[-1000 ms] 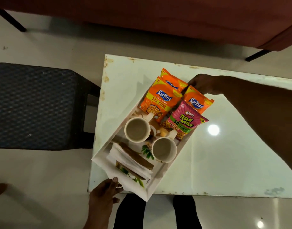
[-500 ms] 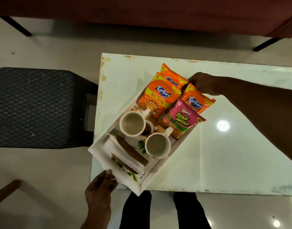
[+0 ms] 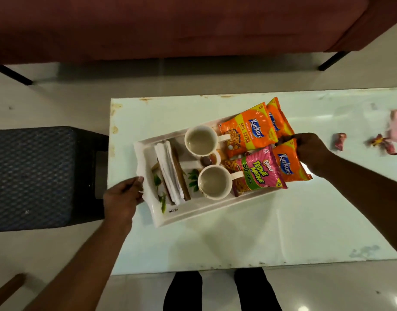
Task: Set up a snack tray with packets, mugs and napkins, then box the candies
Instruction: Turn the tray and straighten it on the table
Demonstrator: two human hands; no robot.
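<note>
Glossy white table, red sofa behind, dark stool beside.

"Kurkure – 50% EXTRA" on orange packet, "Bingo! Tedhe Medhe – 50% FREE" on pink packet

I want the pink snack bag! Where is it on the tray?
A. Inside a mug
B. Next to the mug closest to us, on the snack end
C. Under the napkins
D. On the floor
B: the pink snack bag lies on the tray right beside the nearer mug, by the mug's handle, among the orange bags, far from the napkins.
</note>
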